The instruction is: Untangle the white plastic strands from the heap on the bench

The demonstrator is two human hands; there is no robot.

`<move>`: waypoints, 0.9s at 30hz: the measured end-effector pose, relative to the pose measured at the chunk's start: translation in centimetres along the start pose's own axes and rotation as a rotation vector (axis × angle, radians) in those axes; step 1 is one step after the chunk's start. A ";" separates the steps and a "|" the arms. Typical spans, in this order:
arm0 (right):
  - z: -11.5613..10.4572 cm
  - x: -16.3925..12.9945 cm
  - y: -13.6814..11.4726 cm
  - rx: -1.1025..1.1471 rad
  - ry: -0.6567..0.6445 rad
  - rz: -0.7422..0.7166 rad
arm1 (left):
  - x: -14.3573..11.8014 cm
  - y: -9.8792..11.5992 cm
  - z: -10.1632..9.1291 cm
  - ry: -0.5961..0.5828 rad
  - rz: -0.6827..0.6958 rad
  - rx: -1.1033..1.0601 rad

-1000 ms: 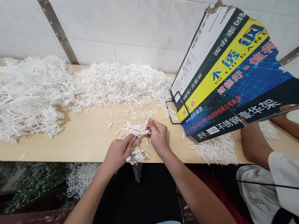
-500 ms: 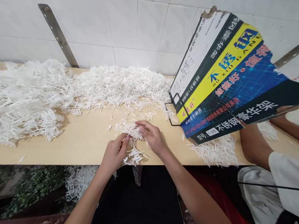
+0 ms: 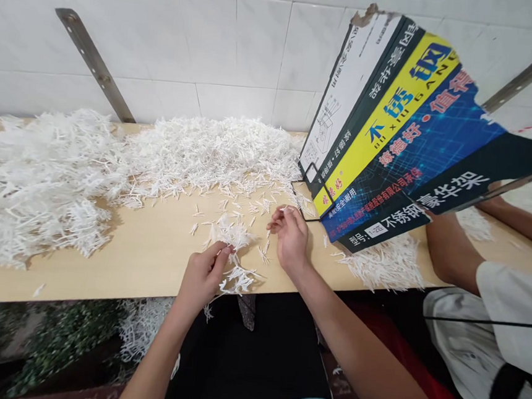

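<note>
My left hand (image 3: 204, 270) pinches a branching cluster of thin white plastic pieces (image 3: 231, 234) between thumb and forefinger, just above the table. A smaller white clump (image 3: 239, 280) lies below it at the table's front edge. To the right, apart from the cluster, is my right hand (image 3: 292, 239), its fingers curled in. A small white bit shows at its fingertips, too small to make out clearly. Loose white slivers (image 3: 264, 253) lie on the tabletop beside that hand.
Large heaps of white pieces (image 3: 224, 149) line the wall and the left of the wooden table (image 3: 149, 251). A printed cardboard panel (image 3: 392, 142) in a black wire stand (image 3: 315, 194) rises at right. Beyond it are a co-worker's arms (image 3: 457, 250) and more white pieces (image 3: 386, 263).
My right hand has moved right, away from the cluster and toward the wire stand, its fingers curling. My left hand keeps its pinch in nearly the same place.
</note>
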State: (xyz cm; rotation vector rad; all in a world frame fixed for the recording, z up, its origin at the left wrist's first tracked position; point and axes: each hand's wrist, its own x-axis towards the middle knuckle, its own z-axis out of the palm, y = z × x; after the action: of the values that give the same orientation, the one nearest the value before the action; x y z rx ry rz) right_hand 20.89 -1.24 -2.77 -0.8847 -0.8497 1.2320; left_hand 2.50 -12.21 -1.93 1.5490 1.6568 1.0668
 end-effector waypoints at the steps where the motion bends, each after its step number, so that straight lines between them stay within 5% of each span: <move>1: 0.1 -0.3 -0.2 -0.063 -0.085 -0.021 | 0.0 0.1 0.0 -0.003 -0.005 -0.002; 6: 0.8 -2.1 -1.7 -0.408 -0.501 -0.078 | 0.2 0.4 0.1 0.051 -0.024 -0.022; 9: 1.0 -2.0 -1.7 -0.529 -0.611 -0.029 | 0.0 0.1 0.0 0.111 -0.023 -0.036; 11: 0.7 -1.5 -1.1 -0.530 -0.541 0.009 | -0.3 -0.2 0.0 0.127 -0.028 -0.043; 15: 0.1 -0.3 0.2 -0.267 -0.109 0.032 | -0.8 -1.0 -0.1 0.185 -0.061 -0.116; 17: 0.1 -0.3 0.2 -0.255 -0.094 -0.005 | -0.9 -1.2 -0.1 0.203 -0.093 -0.186; 23: 0.9 -1.6 -1.9 -0.496 -0.586 -0.193 | -0.1 -0.6 0.1 0.167 -0.085 -0.165; 27: 0.9 -1.8 -2.2 -0.625 -0.776 -0.192 | 0.3 -0.2 0.0 0.089 -0.065 -0.130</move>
State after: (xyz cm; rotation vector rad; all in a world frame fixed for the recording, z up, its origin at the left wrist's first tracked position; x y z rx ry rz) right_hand 20.79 -3.16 -0.48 -0.7672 -1.9706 1.1512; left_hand 2.40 -11.94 -2.08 1.3741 1.6505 1.1998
